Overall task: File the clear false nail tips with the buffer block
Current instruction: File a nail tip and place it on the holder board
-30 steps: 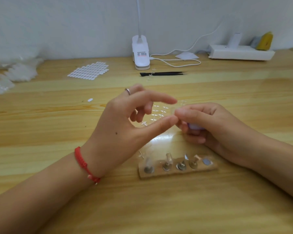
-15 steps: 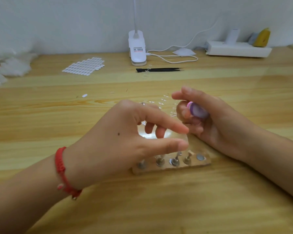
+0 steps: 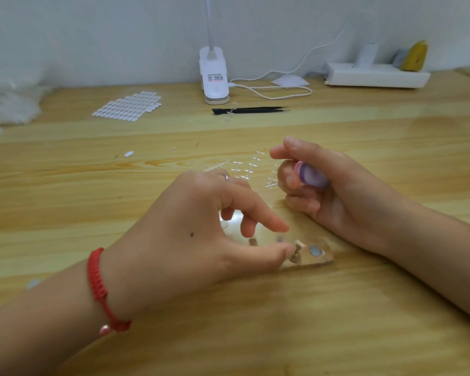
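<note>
My left hand (image 3: 201,240) hovers low over the wooden holder (image 3: 322,260). Its thumb and forefinger pinch a clear false nail tip (image 3: 280,238), barely visible between them. The thumb tip touches a small peg (image 3: 296,252) standing on the holder. Most of the holder's other pegs are hidden under this hand. My right hand (image 3: 337,194) stays just behind the holder, fingers curled round the purple and pink buffer block (image 3: 311,177), which sticks out between thumb and fingers.
Clear plastic nail sprues (image 3: 244,168) lie behind my hands. Farther back are black tweezers (image 3: 250,110), a white clip lamp (image 3: 214,77) with its cable, a sheet of white tabs (image 3: 128,105) and a power strip (image 3: 375,74). A clear plastic pile (image 3: 8,107) lies far left.
My left hand has carried the clear tip away from the buffer, down to the holder's pegs. My right hand has drawn back slightly, still gripping the buffer block.
</note>
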